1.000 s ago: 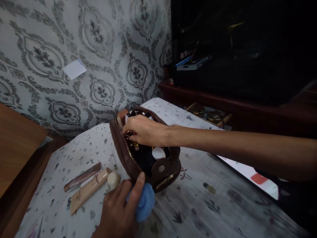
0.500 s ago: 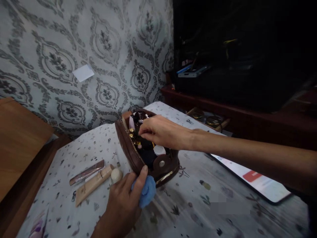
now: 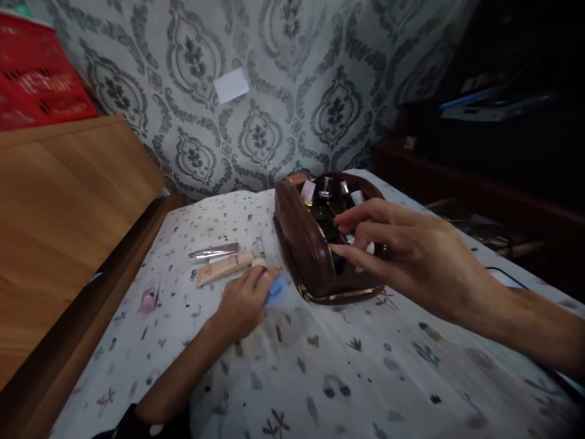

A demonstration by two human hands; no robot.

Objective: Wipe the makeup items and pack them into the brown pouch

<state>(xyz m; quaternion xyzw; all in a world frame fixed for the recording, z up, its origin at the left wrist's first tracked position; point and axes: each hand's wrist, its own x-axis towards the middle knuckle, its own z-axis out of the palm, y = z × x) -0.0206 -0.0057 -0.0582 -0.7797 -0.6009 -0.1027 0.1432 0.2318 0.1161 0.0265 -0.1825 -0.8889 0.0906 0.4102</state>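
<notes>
A brown zip-up cosmetic bag (image 3: 301, 250) stands open on the patterned cloth, holding several small bottles and tubes. Over its opening hovers my right hand (image 3: 397, 244), open, thumb and forefinger apart, with nothing visible between them. My left hand (image 3: 242, 305) is closed around a crumpled blue cloth (image 3: 276, 290), left of the bag. Just beyond its fingertips is a small round cream-coloured item (image 3: 259, 263), partly hidden by the fingers. Beside it lie a beige squeeze tube (image 3: 223, 269) and a shiny pinkish slim tube (image 3: 214, 252).
A small pink-and-purple item (image 3: 149, 297) lies at the left of the patterned cloth (image 3: 329, 360). A wooden panel (image 3: 77, 201) with a red bag (image 3: 43, 73) above it borders the left. Patterned wallpaper (image 3: 196, 110) rises behind; dark furniture (image 3: 406, 167) stands right.
The view has swung left, bringing the red bag in. My right hand has drawn back from inside the bag, its fingers parting. My left hand has left the bag's edge, moving left with the blue cloth.
</notes>
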